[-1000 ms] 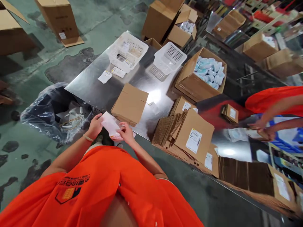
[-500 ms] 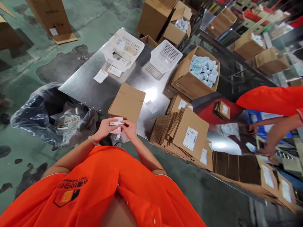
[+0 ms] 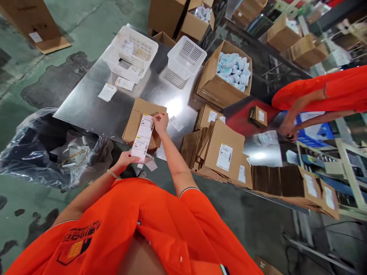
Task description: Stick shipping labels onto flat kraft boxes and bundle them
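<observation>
A strip of printed shipping labels (image 3: 142,138) stretches between my two hands, slanting up to the right. My left hand (image 3: 127,160) pinches its lower end near my body. At the upper right end, my right hand (image 3: 161,121) grips the strip by its edge. Beneath the strip lies a flat brown cardboard box (image 3: 132,118) on the metal table, partly hidden by the labels. Pale scraps of paper (image 3: 150,163) hang below the strip by the table's edge.
Two white plastic baskets (image 3: 156,51) (image 3: 200,57) stand at the back. Right of them is a carton of white packs (image 3: 234,72). Folded labelled cartons (image 3: 218,152) line the right edge. A lined waste bin (image 3: 17,152) stands left; a co-worker's arm (image 3: 304,101) reaches in at right.
My right hand has moved up and away from my left, drawing the folded labels out into a long strip. The view has shifted slightly, and the co-worker's hands have moved.
</observation>
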A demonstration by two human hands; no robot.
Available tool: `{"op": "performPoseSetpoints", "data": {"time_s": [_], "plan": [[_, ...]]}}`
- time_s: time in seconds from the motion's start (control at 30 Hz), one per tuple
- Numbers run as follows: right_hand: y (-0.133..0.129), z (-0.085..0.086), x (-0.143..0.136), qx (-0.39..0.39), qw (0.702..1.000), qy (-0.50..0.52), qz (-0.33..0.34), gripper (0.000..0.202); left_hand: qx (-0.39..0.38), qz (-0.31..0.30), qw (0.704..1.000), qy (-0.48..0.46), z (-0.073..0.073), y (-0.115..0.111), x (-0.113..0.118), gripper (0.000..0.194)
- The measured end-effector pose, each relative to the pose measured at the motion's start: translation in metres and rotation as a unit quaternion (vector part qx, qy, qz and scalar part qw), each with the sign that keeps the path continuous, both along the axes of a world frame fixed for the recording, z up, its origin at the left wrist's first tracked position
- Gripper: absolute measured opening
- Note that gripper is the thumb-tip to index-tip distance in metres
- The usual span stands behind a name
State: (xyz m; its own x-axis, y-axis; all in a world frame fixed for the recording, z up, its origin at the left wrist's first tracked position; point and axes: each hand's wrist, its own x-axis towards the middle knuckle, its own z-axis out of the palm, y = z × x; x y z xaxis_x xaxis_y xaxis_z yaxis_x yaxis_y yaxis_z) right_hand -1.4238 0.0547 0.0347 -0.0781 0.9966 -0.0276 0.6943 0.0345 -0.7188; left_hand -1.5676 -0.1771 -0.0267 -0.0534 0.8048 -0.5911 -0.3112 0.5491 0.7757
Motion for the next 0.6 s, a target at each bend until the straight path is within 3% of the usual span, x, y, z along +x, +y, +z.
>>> {"op": "performPoseSetpoints", "data": {"time_s": [0.1, 0.2, 0.27, 0.37, 0.43, 0.53, 0.6], "plan": [[0.003, -0.009, -0.01, -0.004, 0.996, -0.083, -0.015, 0.031, -0.024, -0.022, 0.999, 0.028, -0.02, -0.022, -0.007, 0.077], [-0.02, -0.018, -0.023, 0.058, 0.988, -0.141, -0.006, 0.07, -0.002, -0.05, 0.996, 0.07, -0.031, -0.045, -0.025, 0.074], [-0.037, -0.023, -0.036, 0.081, 0.98, -0.164, 0.084, 0.078, 0.039, -0.047, 0.994, 0.096, -0.027, -0.047, -0.038, 0.07], [-0.049, -0.028, -0.048, 0.06, 0.96, -0.189, 0.2, 0.073, 0.097, -0.029, 0.974, 0.201, -0.008, -0.02, -0.048, 0.049], [-0.047, -0.029, -0.04, 0.036, 0.964, -0.205, 0.164, 0.07, 0.126, -0.002, 0.953, 0.277, 0.007, 0.011, -0.049, 0.036], [-0.039, -0.027, -0.004, 0.01, 0.979, -0.203, 0.016, 0.067, 0.123, 0.014, 0.937, 0.327, 0.023, 0.048, -0.045, 0.05], [-0.037, -0.026, 0.022, -0.025, 0.982, -0.179, -0.052, 0.062, 0.115, 0.006, 0.932, 0.344, 0.028, 0.06, -0.043, 0.055]]}}
